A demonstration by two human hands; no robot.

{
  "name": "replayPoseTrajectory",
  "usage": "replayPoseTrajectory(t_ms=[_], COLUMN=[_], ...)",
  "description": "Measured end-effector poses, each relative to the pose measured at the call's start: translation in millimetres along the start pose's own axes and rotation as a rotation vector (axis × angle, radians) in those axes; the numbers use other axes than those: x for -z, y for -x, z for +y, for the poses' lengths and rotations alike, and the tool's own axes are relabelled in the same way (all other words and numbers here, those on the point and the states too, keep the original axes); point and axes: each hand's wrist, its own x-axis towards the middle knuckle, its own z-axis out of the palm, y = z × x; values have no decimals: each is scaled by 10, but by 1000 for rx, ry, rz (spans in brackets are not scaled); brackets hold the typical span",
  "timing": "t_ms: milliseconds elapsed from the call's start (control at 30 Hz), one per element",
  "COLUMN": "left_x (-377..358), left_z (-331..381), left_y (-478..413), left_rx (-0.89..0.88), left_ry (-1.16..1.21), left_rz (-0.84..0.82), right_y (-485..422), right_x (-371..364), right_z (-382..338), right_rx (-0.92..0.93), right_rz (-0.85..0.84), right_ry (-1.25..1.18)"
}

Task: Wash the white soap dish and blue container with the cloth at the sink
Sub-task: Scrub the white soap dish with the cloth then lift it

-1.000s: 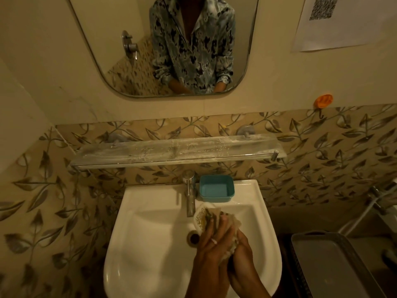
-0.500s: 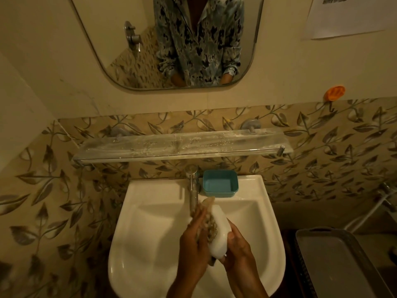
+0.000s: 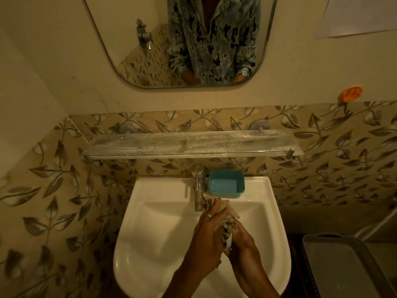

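Note:
Over the white sink (image 3: 150,237) my two hands are pressed together. My left hand (image 3: 209,231) grips a patterned cloth (image 3: 228,227) and lies over the white soap dish (image 3: 229,244). Only a sliver of the dish shows between the palms. My right hand (image 3: 245,244) holds the dish from the right side. The blue container (image 3: 226,183) stands upright and open on the sink's back ledge, just right of the metal tap (image 3: 198,186), and neither hand touches it.
A glass shelf (image 3: 189,145) juts out above the tap. A mirror (image 3: 187,39) hangs on the wall. A grey tray (image 3: 343,267) sits at the lower right beside the sink. An orange hook (image 3: 350,94) is on the right wall.
The dish has turned from broadly visible to almost hidden between my palms. My left hand has shifted over it with the cloth, rubbing. The blue container has not moved.

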Motion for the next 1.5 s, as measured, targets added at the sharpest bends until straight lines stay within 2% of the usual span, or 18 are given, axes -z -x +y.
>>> replayPoseTrajectory(t_ms=[100,133,267,367,467,567,667,800,1033,1133,1267,1333,1400,1500], left_x=[175,278,720,983,1067,1021,903,754,614,697,853,905,932,956], left_z=[-70,-91,-489,-756,-905,-1058,-1185,-1263,-1350,-1303,-1123,-974,-753,-551], left_y=[-119,-164,-364,-572,-959,-1370,-1614,-1675,-1623,-1578,-1341,-1129,-849,-492], left_rx=[51,126,494,613,716,803,804,857,743,674,599,633,631,546], left_ry=[82,121,233,340,378,214,64,14,61,-8,-108,58,333,471], left_rz=[0,16,268,439,475,489,452,570,388,329,335,259,98,-76], right_y=[26,40,20,-2,-30,-97,-143,-185,-208,-223,-268,-266,-263,-276], right_x=[138,193,320,373,337,305,294,384,421,378,255,170,51,-105], right_z=[7,11,8,19,25,17,8,31,51,42,22,-27,-85,-138], right_rx=[19,9,-4,-14,-65,-113,-130,-136,-93,-46,66,138,186,248], right_rz=[-32,-45,-46,-29,2,25,4,-32,-8,-22,-75,-119,-189,-318], right_ry=[-84,-134,-244,-270,-260,-171,-131,-88,-38,-6,193,401,553,698])
